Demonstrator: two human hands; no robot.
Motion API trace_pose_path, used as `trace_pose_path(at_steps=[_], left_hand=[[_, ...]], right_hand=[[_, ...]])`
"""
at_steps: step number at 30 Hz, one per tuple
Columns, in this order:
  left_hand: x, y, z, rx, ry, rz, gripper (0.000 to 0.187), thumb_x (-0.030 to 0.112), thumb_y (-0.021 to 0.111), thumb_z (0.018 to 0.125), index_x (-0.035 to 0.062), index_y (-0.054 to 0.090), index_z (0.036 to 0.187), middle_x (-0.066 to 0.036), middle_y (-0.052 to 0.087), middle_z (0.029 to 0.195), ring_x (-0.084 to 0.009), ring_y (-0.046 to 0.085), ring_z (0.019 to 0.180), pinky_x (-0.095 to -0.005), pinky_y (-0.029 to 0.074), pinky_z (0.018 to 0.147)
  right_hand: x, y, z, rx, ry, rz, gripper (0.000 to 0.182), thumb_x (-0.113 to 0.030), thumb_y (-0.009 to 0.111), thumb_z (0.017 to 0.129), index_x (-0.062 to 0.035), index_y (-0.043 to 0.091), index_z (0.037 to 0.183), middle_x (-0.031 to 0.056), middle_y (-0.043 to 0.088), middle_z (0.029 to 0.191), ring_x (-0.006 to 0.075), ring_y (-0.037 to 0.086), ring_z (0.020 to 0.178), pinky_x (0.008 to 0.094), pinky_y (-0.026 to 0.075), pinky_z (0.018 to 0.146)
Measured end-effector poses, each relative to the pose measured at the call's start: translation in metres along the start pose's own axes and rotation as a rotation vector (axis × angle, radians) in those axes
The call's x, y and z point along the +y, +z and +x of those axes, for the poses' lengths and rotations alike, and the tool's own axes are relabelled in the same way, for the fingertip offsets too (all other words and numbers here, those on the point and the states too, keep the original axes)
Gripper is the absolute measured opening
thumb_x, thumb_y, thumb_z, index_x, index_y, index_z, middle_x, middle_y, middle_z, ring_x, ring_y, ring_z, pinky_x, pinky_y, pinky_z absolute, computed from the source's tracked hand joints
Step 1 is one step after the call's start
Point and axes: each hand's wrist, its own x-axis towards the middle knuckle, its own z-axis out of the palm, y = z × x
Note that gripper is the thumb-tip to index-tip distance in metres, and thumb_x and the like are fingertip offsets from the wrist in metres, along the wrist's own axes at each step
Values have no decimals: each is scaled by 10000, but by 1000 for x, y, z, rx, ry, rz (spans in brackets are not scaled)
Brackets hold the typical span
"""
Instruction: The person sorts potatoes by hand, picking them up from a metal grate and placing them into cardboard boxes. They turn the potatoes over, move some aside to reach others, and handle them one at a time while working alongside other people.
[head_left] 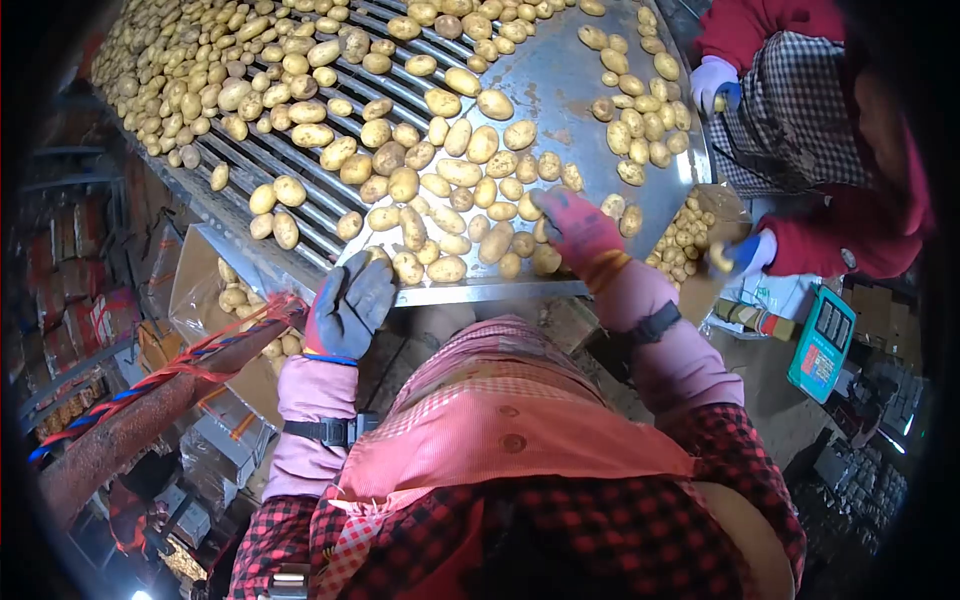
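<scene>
Loose potatoes lie spread over the metal sorting table in front of me. My left hand, in a glove with a grey palm, is at the table's near edge. Its palm faces up, with the fingers apart and slightly bent, and a potato shows just past the fingertips. On the other side, my right hand, in a pink glove, reaches in over the potatoes with its back to me. Its fingers curve down together among them, and what they hold, if anything, is hidden.
Metal bars carry a thick heap of potatoes at the far left. Boxes with potatoes stand below, left and right. A co-worker in gloves stands at the right. A rusty pole slants up at left.
</scene>
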Motion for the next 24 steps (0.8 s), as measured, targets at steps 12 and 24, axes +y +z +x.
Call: trace_pose_path(at_steps=[12, 24], left_hand=[[-7, -1, -11, -18, 20, 12, 458, 301, 447, 1001, 9, 456, 1355, -218, 543, 1317, -348, 579, 1166, -477, 499, 977], [-17, -3, -20, -8, -19, 24, 497, 326, 480, 985, 14, 444, 1370, -222, 523, 1342, -358, 563, 1186, -457, 496, 983]], right_hand=[[12, 21, 62, -179, 251, 240, 440, -201, 658, 793, -91, 538, 1201, 142, 654, 1097, 325, 650, 986, 405, 523, 826], [-99, 30, 101, -438, 439, -222, 244, -233, 572, 894, -166, 721, 1075, 62, 702, 1110, 251, 681, 1014, 428, 536, 735]])
